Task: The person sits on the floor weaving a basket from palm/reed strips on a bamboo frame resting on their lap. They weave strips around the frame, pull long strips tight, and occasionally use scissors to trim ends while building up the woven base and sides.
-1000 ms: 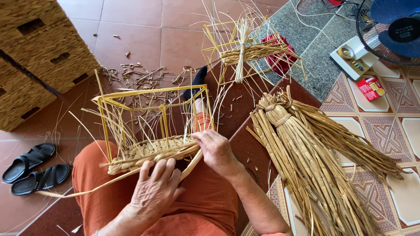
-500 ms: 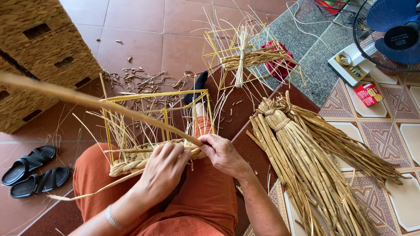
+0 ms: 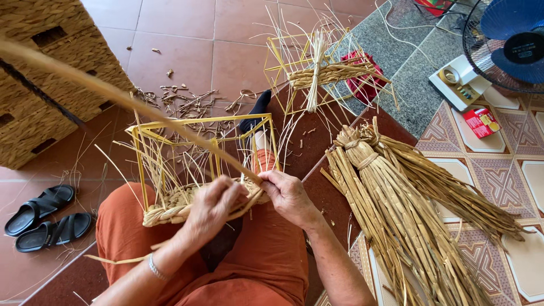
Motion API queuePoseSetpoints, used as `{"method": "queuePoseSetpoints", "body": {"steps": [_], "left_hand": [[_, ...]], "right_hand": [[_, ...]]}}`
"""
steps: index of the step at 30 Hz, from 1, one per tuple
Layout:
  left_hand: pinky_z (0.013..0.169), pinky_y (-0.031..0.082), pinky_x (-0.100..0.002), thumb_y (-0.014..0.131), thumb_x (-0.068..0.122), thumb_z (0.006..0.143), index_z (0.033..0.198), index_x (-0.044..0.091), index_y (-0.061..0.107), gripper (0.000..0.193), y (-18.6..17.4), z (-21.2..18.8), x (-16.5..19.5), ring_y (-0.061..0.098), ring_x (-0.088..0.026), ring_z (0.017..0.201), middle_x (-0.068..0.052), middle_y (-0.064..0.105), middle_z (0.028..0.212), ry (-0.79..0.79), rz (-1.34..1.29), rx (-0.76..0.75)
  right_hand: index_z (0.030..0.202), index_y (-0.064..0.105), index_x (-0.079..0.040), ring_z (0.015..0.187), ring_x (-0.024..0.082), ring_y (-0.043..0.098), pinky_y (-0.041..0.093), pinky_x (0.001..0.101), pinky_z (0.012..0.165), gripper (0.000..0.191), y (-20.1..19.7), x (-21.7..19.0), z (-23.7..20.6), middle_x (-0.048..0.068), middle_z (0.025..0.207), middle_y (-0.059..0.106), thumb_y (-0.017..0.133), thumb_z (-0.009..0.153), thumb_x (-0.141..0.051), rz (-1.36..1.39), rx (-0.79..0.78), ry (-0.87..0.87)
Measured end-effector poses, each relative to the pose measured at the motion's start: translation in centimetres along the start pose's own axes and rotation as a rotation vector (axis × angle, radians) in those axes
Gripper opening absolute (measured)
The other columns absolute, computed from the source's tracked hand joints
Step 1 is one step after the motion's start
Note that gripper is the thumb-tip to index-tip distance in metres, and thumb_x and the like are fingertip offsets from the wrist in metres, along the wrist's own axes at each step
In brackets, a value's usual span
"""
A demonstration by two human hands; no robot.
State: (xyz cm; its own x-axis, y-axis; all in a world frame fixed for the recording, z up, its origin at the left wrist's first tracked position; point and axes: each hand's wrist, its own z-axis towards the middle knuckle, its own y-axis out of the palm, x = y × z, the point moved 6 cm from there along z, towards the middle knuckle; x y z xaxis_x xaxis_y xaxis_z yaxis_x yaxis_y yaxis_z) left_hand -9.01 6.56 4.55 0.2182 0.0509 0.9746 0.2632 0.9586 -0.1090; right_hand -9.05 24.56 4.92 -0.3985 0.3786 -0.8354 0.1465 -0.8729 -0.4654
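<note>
A yellow wire basket frame (image 3: 164, 127) lies on my lap, with woven straw along its near edge (image 3: 170, 209). My left hand (image 3: 212, 207) grips that woven edge from above. My right hand (image 3: 289, 195) pinches the end of a long straw strand (image 3: 113, 96) right at the weave. The strand runs up and to the left, out of view. Thin straw pieces stick up inside the frame. My legs are in orange trousers (image 3: 260, 260).
A big bundle of straw (image 3: 408, 209) lies to my right on patterned tiles. A second frame with straw (image 3: 317, 71) sits ahead by a red cloth (image 3: 362, 79). Woven baskets (image 3: 39, 73) stand at left, black sandals (image 3: 42, 218) below them, a fan (image 3: 504, 42) top right.
The long strand has swung up to the left from lying low beside my lap. My left hand shifted from flat on my lap to gripping the woven edge.
</note>
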Motion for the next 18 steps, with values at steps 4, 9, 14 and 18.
{"method": "queuePoseSetpoints", "body": {"steps": [4, 9, 14, 18], "left_hand": [[0.068, 0.063, -0.030, 0.068, 0.010, 0.098, 0.100, 0.005, 0.066, 0.005, 1.5, -3.1, 3.0, 0.078, -0.019, 0.080, -0.008, 0.078, 0.095, 0.363, 0.322, -0.121], [0.087, 0.051, -0.045, 0.074, 0.015, 0.089, 0.127, -0.005, 0.061, 0.044, -0.7, -2.6, 4.5, 0.064, -0.028, 0.097, -0.009, 0.073, 0.101, 0.475, 0.611, -0.090], [0.094, 0.041, -0.044, 0.074, 0.022, 0.077, 0.096, 0.014, 0.062, 0.024, -2.9, -2.4, 2.6, 0.055, -0.026, 0.111, -0.008, 0.062, 0.116, 0.502, 1.345, 0.030], [0.088, 0.045, -0.043, 0.072, 0.020, 0.084, 0.094, 0.013, 0.069, 0.013, -2.6, -4.5, 0.2, 0.056, -0.024, 0.100, -0.006, 0.059, 0.098, 0.537, 1.304, -0.058]], "right_hand": [[0.104, 0.074, -0.005, 0.083, 0.017, 0.072, 0.063, 0.0291, 0.072, 0.012, 0.8, -0.5, 0.3, 0.007, 0.095, 0.072, 0.072, 0.092, -0.006, -0.140, 0.024, -0.004], [0.101, 0.077, -0.006, 0.083, 0.018, 0.070, 0.060, 0.0305, 0.076, 0.010, 0.5, -1.9, 0.2, 0.007, 0.091, 0.074, 0.074, 0.092, -0.009, -0.211, -0.054, -0.148], [0.089, 0.077, -0.004, 0.072, 0.019, 0.065, 0.056, 0.0342, 0.066, 0.011, 0.9, -1.8, 0.0, 0.008, 0.080, 0.072, 0.079, 0.089, -0.014, -0.278, -0.032, -0.197], [0.085, 0.077, -0.004, 0.066, 0.016, 0.065, 0.055, 0.0323, 0.061, 0.012, 1.5, -0.4, -0.2, 0.006, 0.073, 0.070, 0.077, 0.092, -0.014, -0.334, 0.126, -0.120]]}}
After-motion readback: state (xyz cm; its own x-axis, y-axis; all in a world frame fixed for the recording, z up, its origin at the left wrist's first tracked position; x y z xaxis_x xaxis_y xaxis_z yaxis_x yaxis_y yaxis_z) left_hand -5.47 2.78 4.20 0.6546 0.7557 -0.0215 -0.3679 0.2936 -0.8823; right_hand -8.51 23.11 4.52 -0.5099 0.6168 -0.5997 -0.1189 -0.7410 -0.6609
